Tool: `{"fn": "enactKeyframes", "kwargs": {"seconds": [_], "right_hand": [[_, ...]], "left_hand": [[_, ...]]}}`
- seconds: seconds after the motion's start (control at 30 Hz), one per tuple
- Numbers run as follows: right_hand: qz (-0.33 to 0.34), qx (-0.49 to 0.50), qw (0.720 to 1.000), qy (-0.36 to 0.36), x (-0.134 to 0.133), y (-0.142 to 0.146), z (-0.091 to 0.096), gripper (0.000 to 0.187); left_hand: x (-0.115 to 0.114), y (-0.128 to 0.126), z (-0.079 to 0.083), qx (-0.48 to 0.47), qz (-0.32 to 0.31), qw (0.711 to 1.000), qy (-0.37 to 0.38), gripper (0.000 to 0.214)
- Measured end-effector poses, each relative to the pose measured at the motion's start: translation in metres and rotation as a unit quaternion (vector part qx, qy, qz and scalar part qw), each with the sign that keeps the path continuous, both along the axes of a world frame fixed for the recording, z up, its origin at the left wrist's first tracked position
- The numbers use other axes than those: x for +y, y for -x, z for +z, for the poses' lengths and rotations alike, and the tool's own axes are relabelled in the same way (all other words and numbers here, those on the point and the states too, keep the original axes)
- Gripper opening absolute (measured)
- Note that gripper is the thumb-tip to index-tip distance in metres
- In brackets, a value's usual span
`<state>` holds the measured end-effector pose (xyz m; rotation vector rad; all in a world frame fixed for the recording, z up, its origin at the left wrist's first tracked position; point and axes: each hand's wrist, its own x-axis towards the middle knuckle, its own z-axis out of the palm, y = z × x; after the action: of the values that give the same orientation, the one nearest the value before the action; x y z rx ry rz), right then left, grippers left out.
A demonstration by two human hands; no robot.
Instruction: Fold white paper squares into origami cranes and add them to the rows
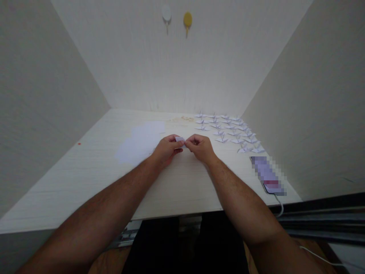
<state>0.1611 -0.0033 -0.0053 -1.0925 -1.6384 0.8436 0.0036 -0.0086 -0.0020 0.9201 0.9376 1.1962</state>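
Over the middle of the pale table (182,182), a small folded piece of white paper (179,139) is held between my two hands. My left hand (167,149) pinches its left part, with the thumb across the front. At the paper's right edge, the thumb and fingertips of my right hand (202,147) close together on it. The exact folds are too small to make out. White sheets of paper (142,139) lie spread on the table just left of my left hand.
Several folded white paper cranes (228,125) stand in rows at the back right. A phone (266,174) with a white cable (281,209) lies near the right edge. Walls enclose the table; a white hook (167,14) and a yellow hook (187,19) hang on the back one.
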Motion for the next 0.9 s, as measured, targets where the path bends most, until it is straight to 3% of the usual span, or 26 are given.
{"fn": "enactKeyframes", "kwargs": {"seconds": [0.3,0.5,0.7,0.9], "right_hand": [[-0.039,-0.061,0.996,-0.048,-0.0030,0.0005,0.0024,0.017],[-0.030,-0.070,0.995,-0.057,-0.0055,0.0019,0.0046,0.017],[-0.019,-0.066,0.996,-0.053,-0.0066,0.0028,0.0071,0.018],[-0.027,-0.070,0.996,-0.048,-0.0045,0.0022,0.0017,0.022]], "left_hand": [[0.0006,-0.0025,-0.0026,0.041,-0.003,0.998,-0.051,0.029],[0.0017,-0.0006,-0.0054,0.095,0.038,0.989,-0.105,0.019],[0.0015,-0.0024,-0.0039,0.104,0.068,0.986,-0.109,0.016],[0.0040,0.0026,-0.0020,0.162,0.052,0.978,-0.121,0.020]]}}
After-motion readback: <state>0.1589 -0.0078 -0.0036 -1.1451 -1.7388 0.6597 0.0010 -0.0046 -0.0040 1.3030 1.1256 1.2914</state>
